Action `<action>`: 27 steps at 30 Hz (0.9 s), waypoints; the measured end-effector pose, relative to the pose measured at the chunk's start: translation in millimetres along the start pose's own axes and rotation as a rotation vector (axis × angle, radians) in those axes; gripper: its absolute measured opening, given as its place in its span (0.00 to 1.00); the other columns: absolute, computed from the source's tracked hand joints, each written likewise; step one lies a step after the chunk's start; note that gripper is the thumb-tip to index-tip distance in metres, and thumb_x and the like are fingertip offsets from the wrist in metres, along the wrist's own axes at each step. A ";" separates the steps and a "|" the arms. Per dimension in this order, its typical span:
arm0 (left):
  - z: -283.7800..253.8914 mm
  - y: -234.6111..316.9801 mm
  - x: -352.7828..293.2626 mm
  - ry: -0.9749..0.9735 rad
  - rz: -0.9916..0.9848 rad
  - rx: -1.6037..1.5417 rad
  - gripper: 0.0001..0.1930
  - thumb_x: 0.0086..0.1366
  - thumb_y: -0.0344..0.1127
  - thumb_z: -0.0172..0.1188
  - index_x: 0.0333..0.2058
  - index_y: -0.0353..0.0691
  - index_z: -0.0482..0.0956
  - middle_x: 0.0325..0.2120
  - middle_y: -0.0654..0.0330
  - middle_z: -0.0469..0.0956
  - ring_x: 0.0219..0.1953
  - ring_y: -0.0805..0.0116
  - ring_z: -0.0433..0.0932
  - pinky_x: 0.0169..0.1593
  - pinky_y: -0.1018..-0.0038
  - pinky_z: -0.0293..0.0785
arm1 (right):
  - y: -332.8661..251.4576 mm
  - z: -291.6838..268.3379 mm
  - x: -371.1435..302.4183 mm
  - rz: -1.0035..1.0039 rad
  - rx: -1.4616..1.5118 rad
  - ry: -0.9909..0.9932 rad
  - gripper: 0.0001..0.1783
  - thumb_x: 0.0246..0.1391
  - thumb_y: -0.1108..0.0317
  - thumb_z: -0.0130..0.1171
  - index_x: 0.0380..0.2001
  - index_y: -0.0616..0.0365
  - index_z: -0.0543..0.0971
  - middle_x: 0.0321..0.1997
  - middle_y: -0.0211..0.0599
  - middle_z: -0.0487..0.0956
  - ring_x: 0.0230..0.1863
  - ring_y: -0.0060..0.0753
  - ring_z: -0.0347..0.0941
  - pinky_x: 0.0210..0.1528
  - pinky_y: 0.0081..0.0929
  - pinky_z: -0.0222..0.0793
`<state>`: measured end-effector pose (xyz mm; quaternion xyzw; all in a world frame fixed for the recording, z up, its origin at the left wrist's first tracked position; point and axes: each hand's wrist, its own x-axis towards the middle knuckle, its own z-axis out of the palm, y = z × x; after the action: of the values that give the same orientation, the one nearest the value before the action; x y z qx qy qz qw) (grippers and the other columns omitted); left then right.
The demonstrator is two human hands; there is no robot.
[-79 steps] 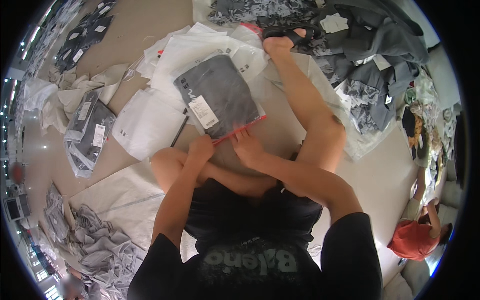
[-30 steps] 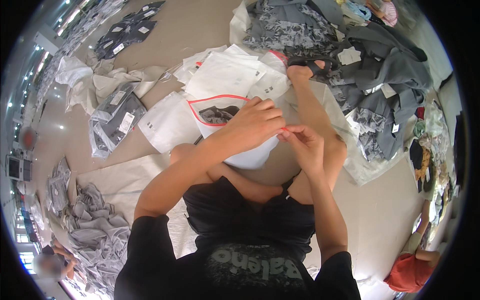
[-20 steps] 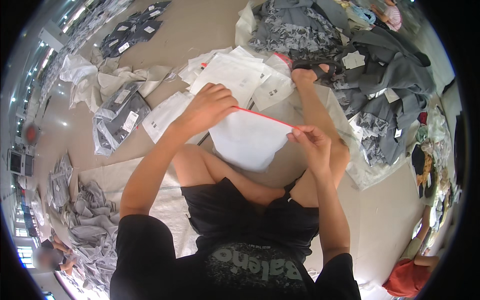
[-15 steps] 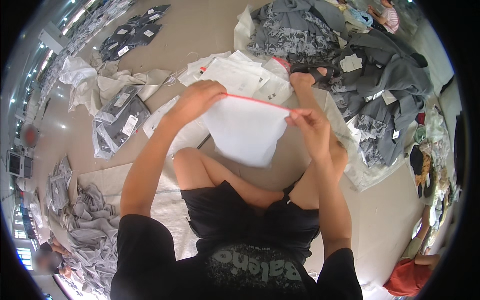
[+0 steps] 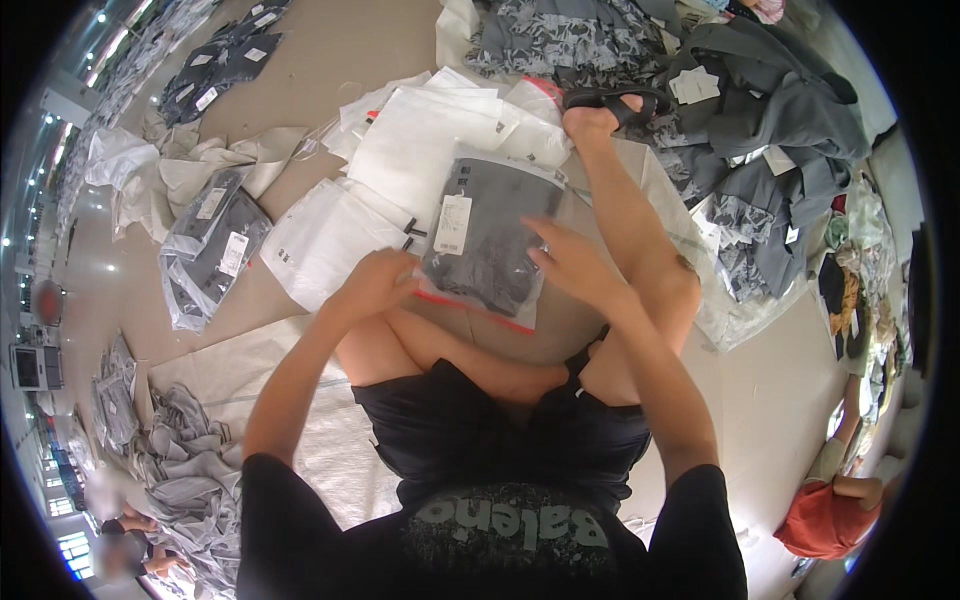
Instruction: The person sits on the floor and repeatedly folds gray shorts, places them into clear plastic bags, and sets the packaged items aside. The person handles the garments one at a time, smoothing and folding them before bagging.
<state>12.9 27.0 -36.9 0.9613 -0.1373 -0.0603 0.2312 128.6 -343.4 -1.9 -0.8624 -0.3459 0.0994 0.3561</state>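
In front of my crossed legs is a clear zip bag (image 5: 492, 225) with a folded dark grey garment and a white tag (image 5: 453, 225) inside. Its red zip edge faces me. The fingers of my left hand (image 5: 380, 285) are closed on the bag's near left corner. My right hand (image 5: 580, 265) lies at the bag's right side, its fingers apart and touching the plastic, slightly blurred. Just beyond the bag, white zip bags (image 5: 420, 135) lie in a loose stack, and more white bags (image 5: 335, 240) spread to the left.
A packed dark garment (image 5: 222, 240) lies on the left, with other packed garments (image 5: 215, 70) farther off. Grey garments (image 5: 760, 110) are heaped at the far right, beside my foot (image 5: 592, 118). Light grey clothes (image 5: 195, 455) pile up at the near left. A person in red (image 5: 830, 515) is at the lower right.
Half a second ago both hands held up a bag, white side showing and red edge away from me. Now the red edge is near me and the dark garment shows. My hands are lower.
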 end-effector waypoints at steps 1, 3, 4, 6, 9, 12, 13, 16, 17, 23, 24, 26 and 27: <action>17.5 -10.9 22.6 0.091 -0.119 -0.071 0.27 0.64 0.51 0.70 0.52 0.35 0.81 0.42 0.49 0.84 0.48 0.51 0.83 0.52 0.59 0.77 | 17.8 31.6 20.4 -0.007 -0.093 0.110 0.29 0.64 0.63 0.61 0.68 0.51 0.72 0.72 0.51 0.69 0.68 0.53 0.71 0.67 0.51 0.67; 51.6 -30.9 61.2 0.217 -0.372 -0.228 0.34 0.63 0.56 0.70 0.55 0.30 0.79 0.44 0.45 0.85 0.49 0.51 0.84 0.52 0.60 0.79 | 35.6 86.1 50.2 0.009 -0.264 0.256 0.35 0.64 0.55 0.62 0.72 0.47 0.69 0.79 0.51 0.60 0.75 0.57 0.60 0.74 0.60 0.56; 67.7 -41.0 79.6 0.257 -0.503 -0.318 0.37 0.62 0.58 0.71 0.56 0.28 0.78 0.44 0.43 0.85 0.49 0.51 0.84 0.52 0.61 0.79 | 35.7 106.3 64.7 0.029 -0.344 0.294 0.37 0.63 0.49 0.62 0.72 0.46 0.69 0.80 0.52 0.58 0.78 0.59 0.55 0.76 0.64 0.50; 84.8 -48.5 105.3 0.236 -0.665 -0.435 0.43 0.60 0.62 0.72 0.56 0.23 0.76 0.44 0.40 0.85 0.47 0.50 0.85 0.51 0.61 0.80 | 46.8 133.3 78.5 0.057 -0.426 0.318 0.41 0.62 0.40 0.60 0.74 0.43 0.68 0.82 0.52 0.55 0.81 0.62 0.48 0.78 0.69 0.40; 106.8 -52.3 122.6 0.175 -0.699 -0.429 0.47 0.56 0.65 0.73 0.52 0.18 0.76 0.43 0.38 0.85 0.44 0.47 0.86 0.48 0.60 0.81 | 63.2 162.9 75.8 0.098 -0.441 0.270 0.47 0.60 0.28 0.55 0.76 0.37 0.65 0.84 0.50 0.50 0.83 0.63 0.40 0.79 0.70 0.30; 115.6 -46.8 129.8 0.130 -0.731 -0.292 0.45 0.56 0.63 0.74 0.51 0.19 0.76 0.41 0.37 0.85 0.45 0.46 0.87 0.48 0.58 0.81 | 81.4 174.5 72.0 0.117 -0.454 0.245 0.47 0.61 0.27 0.53 0.77 0.36 0.64 0.85 0.49 0.47 0.84 0.63 0.36 0.80 0.70 0.27; 120.7 -54.4 128.8 0.133 -0.736 -0.289 0.44 0.54 0.62 0.74 0.49 0.20 0.77 0.41 0.38 0.85 0.45 0.46 0.87 0.46 0.57 0.81 | 77.8 177.2 75.3 0.156 -0.481 0.181 0.48 0.61 0.25 0.50 0.78 0.35 0.62 0.86 0.48 0.43 0.85 0.61 0.31 0.80 0.69 0.25; 128.6 -63.0 133.2 0.174 -0.742 -0.383 0.42 0.53 0.62 0.75 0.45 0.21 0.81 0.40 0.39 0.86 0.43 0.46 0.87 0.45 0.57 0.81 | 76.6 179.7 80.4 0.183 -0.486 0.116 0.48 0.62 0.25 0.48 0.79 0.35 0.60 0.86 0.46 0.41 0.85 0.59 0.29 0.80 0.68 0.23; 128.5 -64.4 135.7 0.194 -0.695 -0.661 0.40 0.51 0.62 0.77 0.43 0.24 0.84 0.36 0.43 0.87 0.40 0.50 0.88 0.42 0.59 0.81 | 77.1 177.8 82.5 0.182 -0.494 0.107 0.48 0.62 0.24 0.47 0.79 0.34 0.60 0.86 0.48 0.41 0.86 0.57 0.28 0.80 0.68 0.21; 54.6 -30.4 139.5 0.420 -0.516 -0.991 0.16 0.64 0.40 0.74 0.41 0.31 0.87 0.29 0.63 0.85 0.27 0.76 0.78 0.30 0.73 0.74 | 57.9 148.5 90.2 0.048 0.122 0.797 0.26 0.69 0.55 0.58 0.64 0.55 0.76 0.67 0.52 0.74 0.69 0.54 0.69 0.73 0.48 0.61; 33.3 -46.1 129.6 0.432 -0.492 -0.847 0.15 0.64 0.40 0.75 0.40 0.32 0.87 0.27 0.65 0.83 0.25 0.78 0.76 0.29 0.75 0.72 | 51.0 153.8 91.9 0.051 0.185 0.781 0.22 0.69 0.60 0.58 0.62 0.57 0.76 0.62 0.50 0.76 0.63 0.51 0.72 0.68 0.44 0.65; -41.3 -33.3 103.0 0.498 -0.583 -0.749 0.17 0.62 0.47 0.76 0.36 0.37 0.87 0.23 0.68 0.80 0.22 0.79 0.71 0.26 0.75 0.67 | 60.3 159.9 75.9 0.116 0.265 0.776 0.16 0.67 0.71 0.58 0.57 0.62 0.78 0.53 0.45 0.80 0.51 0.43 0.78 0.58 0.36 0.74; -77.6 -38.2 80.6 0.588 -0.622 -0.725 0.21 0.62 0.51 0.74 0.30 0.36 0.83 0.20 0.65 0.76 0.22 0.75 0.73 0.28 0.69 0.69 | 60.5 174.6 74.0 0.140 0.468 0.647 0.17 0.67 0.71 0.58 0.57 0.59 0.79 0.46 0.41 0.81 0.42 0.34 0.78 0.50 0.31 0.76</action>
<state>112.8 69.4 10.0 0.7918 0.2525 0.1015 0.5468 142.3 -229.4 -164.5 -0.7662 -0.1244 -0.0771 0.6257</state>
